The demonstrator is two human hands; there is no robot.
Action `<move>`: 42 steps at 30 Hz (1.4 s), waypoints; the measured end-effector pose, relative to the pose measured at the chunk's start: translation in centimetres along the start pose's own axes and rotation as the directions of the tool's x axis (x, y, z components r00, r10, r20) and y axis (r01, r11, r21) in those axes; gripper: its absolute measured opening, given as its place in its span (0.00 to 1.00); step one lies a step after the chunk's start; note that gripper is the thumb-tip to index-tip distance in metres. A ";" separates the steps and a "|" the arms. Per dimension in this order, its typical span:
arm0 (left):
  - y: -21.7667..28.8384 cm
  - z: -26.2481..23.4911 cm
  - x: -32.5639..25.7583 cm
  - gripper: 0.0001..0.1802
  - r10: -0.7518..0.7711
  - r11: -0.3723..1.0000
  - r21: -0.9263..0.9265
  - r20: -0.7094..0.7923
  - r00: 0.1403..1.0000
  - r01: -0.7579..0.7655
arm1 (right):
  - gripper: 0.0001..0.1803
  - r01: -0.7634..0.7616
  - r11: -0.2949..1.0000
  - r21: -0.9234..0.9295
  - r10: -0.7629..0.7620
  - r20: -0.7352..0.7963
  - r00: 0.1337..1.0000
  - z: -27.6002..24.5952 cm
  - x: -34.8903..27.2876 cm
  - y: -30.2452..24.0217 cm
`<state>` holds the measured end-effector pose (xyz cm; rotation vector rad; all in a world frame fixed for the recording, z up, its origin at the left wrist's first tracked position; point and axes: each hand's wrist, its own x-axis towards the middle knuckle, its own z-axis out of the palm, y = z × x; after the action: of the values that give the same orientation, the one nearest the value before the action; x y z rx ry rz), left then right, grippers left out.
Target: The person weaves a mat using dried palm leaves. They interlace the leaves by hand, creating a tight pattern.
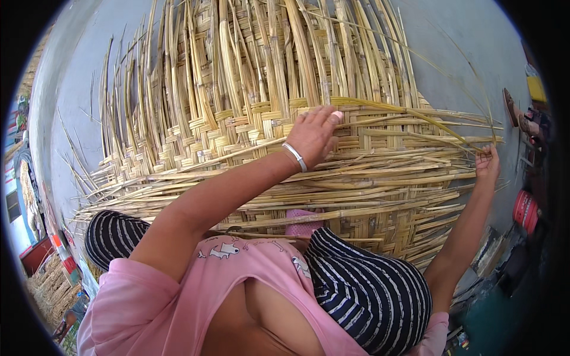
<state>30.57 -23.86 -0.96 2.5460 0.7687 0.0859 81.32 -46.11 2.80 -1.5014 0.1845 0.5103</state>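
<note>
A large woven reed mat lies on the ground before me. Its far part has upright reed strips standing out from the weave. My left hand is on the weave near the middle, its fingers bent down over a long greenish reed strip running crosswise; the fingertips are partly hidden. Out at the mat's right edge, my right hand pinches the bent end of that strip. A thin strand rises from the same fingers.
Loose reed ends stick out along the left side. A pink shoe rests on the mat between my striped knees. At the right stand a red tub and another person's feet. Dry straw lies at the lower left.
</note>
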 end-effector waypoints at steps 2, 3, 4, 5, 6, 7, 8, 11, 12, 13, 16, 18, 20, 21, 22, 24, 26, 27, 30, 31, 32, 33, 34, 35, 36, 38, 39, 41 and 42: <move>-2.1 -0.1 -1.1 0.31 -0.091 0.993 0.075 0.003 0.996 0.091 | 0.04 -0.019 0.997 0.072 0.020 -0.004 1.000 -2.1 1.5 1.8; -2.9 -0.4 -1.6 0.31 -0.126 0.987 0.102 0.009 0.992 0.124 | 0.04 -0.011 0.996 0.087 0.016 -0.050 0.999 -2.8 2.6 2.2; -3.5 -0.2 -1.7 0.32 -0.143 0.983 0.119 0.007 0.990 0.141 | 0.04 0.005 0.995 0.099 0.006 -0.106 0.994 -4.1 3.9 2.1; -3.9 0.0 -1.9 0.32 -0.127 0.982 0.139 0.005 0.992 0.125 | 0.04 0.022 0.994 0.110 -0.004 -0.160 0.987 -5.4 5.2 1.9; -4.2 0.3 -2.0 0.31 -0.109 0.981 0.163 0.010 0.994 0.106 | 0.04 0.041 0.988 0.149 -0.009 -0.211 0.977 -7.9 7.1 1.6; -4.2 0.6 -1.7 0.31 -0.081 0.982 0.174 0.017 0.997 0.076 | 0.04 0.075 0.981 0.178 -0.024 -0.272 0.962 -11.6 8.7 0.4; -4.2 1.0 -1.6 0.30 -0.080 0.982 0.173 0.020 0.997 0.075 | 0.04 0.106 0.973 0.205 -0.035 -0.324 0.946 -14.3 9.6 -1.0; -4.3 2.1 -1.4 0.30 -0.090 0.978 0.190 0.027 0.996 0.083 | 0.04 0.221 0.968 0.119 -0.145 -0.454 0.879 -18.7 8.5 -4.0; -4.4 2.3 -1.3 0.30 -0.096 0.974 0.207 0.029 0.995 0.087 | 0.05 0.254 0.960 0.118 -0.164 -0.497 0.852 -18.6 7.5 -3.7; -4.6 2.3 -1.5 0.30 -0.112 0.968 0.229 0.027 0.993 0.102 | 0.05 0.290 0.948 0.134 -0.179 -0.529 0.829 -17.6 6.5 -3.3; -5.3 2.0 -2.1 0.29 -0.118 0.960 0.258 0.006 0.993 0.113 | 0.07 0.421 0.891 0.168 -0.230 -0.634 0.739 -14.6 1.8 -3.0; -5.2 1.9 -1.9 0.29 -0.108 0.964 0.248 0.030 0.994 0.097 | 0.09 0.489 0.863 0.125 -0.213 -0.787 0.579 -13.5 0.1 -4.1; -5.3 1.4 -2.0 0.31 -0.112 0.965 0.242 0.055 0.992 0.095 | 0.10 0.474 0.879 0.060 -0.146 -0.911 0.385 -10.7 2.3 -4.3; -5.2 1.2 -1.9 0.31 -0.093 0.971 0.227 0.073 0.993 0.075 | 0.13 0.492 0.869 0.052 -0.154 -0.917 0.368 -10.3 1.7 -5.7; -5.1 0.9 -1.8 0.33 -0.066 0.976 0.213 0.088 0.994 0.046 | 0.15 0.510 0.859 0.044 -0.163 -0.921 0.354 -9.6 1.4 -7.1; -5.0 0.8 -1.8 0.34 -0.047 0.971 0.239 0.105 0.993 0.020 | 0.26 0.563 0.827 0.001 -0.248 -0.897 0.366 -6.8 0.9 -8.8; -5.4 0.9 -2.4 0.32 -0.067 0.969 0.241 0.068 0.995 0.048 | 0.26 0.604 0.773 -0.193 -0.485 -0.793 0.367 1.7 -2.6 -8.3; -5.5 1.4 -2.2 0.31 -0.041 0.974 0.225 0.070 0.997 0.024 | 0.27 0.634 0.732 -0.250 -0.558 -0.754 0.346 0.7 -2.3 -9.1; -5.5 1.7 -2.2 0.23 -0.038 0.977 0.210 0.010 0.999 0.035 | 0.25 0.638 0.681 -0.359 -0.717 -0.501 0.484 3.8 -1.6 -8.3; -5.4 1.7 -2.2 0.21 -0.019 0.980 0.200 0.005 1.000 0.017 | 0.23 0.624 0.700 -0.348 -0.713 -0.384 0.586 4.1 -1.5 -7.7; -5.4 1.7 -2.2 0.20 -0.003 0.980 0.198 0.000 1.000 0.003 | 0.24 0.604 0.723 -0.336 -0.688 -0.258 0.679 4.2 -1.2 -6.4; -5.4 1.7 -2.2 0.18 0.009 0.980 0.198 -0.004 1.000 -0.008 | 0.22 0.505 0.822 -0.262 -0.564 -0.254 0.786 4.7 -1.1 -5.1; -5.3 1.9 -2.2 0.14 0.013 0.981 0.192 -0.033 0.999 -0.006 | 0.21 0.386 0.904 -0.186 -0.422 -0.232 0.876 5.4 -1.3 -3.4; -5.3 1.9 -2.4 0.14 0.008 0.983 0.185 -0.031 0.999 -0.002 | 0.23 0.355 0.908 -0.222 -0.390 -0.137 0.911 6.3 -1.8 -0.8; -5.2 1.9 -2.3 0.14 0.013 0.986 0.169 -0.030 0.999 -0.008 | 0.24 0.334 0.904 -0.266 -0.359 -0.050 0.932 7.0 -3.0 1.5; -5.2 1.8 -2.2 0.14 -0.001 0.985 0.170 -0.041 0.999 0.008 | 0.18 0.231 0.914 -0.333 -0.166 0.213 0.963 9.7 -5.3 7.8; -5.3 1.7 -2.3 0.14 -0.011 0.985 0.172 -0.047 0.999 0.019 | 0.15 0.117 0.931 -0.347 -0.015 0.284 0.959 12.3 -8.1 10.4; -5.3 1.5 -2.5 0.15 -0.024 0.985 0.169 -0.056 0.998 0.033 | 0.16 0.009 0.893 -0.451 0.181 0.376 0.909 16.8 -14.7 13.3; -5.4 1.6 -2.5 0.16 -0.010 0.984 0.177 -0.060 0.998 0.021 | 0.16 -0.014 0.896 -0.444 0.224 0.423 0.878 18.0 -16.3 14.3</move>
<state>26.02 -21.94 -4.67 2.7162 0.8533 0.0909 57.31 -32.04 -1.75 -1.7508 -0.2309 1.0537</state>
